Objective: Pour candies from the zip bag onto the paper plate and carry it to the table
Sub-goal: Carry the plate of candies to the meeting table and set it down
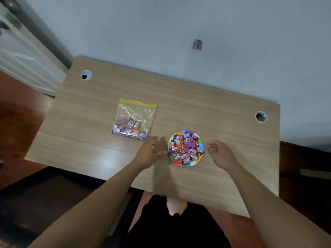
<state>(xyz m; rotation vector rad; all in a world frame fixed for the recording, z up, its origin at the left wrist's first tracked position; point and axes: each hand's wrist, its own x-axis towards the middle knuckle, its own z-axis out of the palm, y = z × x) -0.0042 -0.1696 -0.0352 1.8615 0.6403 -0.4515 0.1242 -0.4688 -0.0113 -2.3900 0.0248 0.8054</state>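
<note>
On the wooden table [223,111], slightly to the four o'clock side of centre, sits the paper plate [195,162], its multicoloured rim visible around a heap of wrapped candies [185,146] in orange, purple and white. One orange candy [177,163] overhangs the rim at six o'clock. Left hand [149,153] is at the plate's nine o'clock, fingers spread and loosely extended, just beside the rim, holding nothing. Right hand [221,153] is at the plate's three o'clock, fingers curled partway inward, near the rim but apart from it, also holding nothing. Zip bag [134,119] lies flat at the plate's ten o'clock, yellow seal strip toward twelve o'clock, some purple and orange candies remaining at its six o'clock end. Two cable holes [86,75] are set in the table's far corners.
</note>
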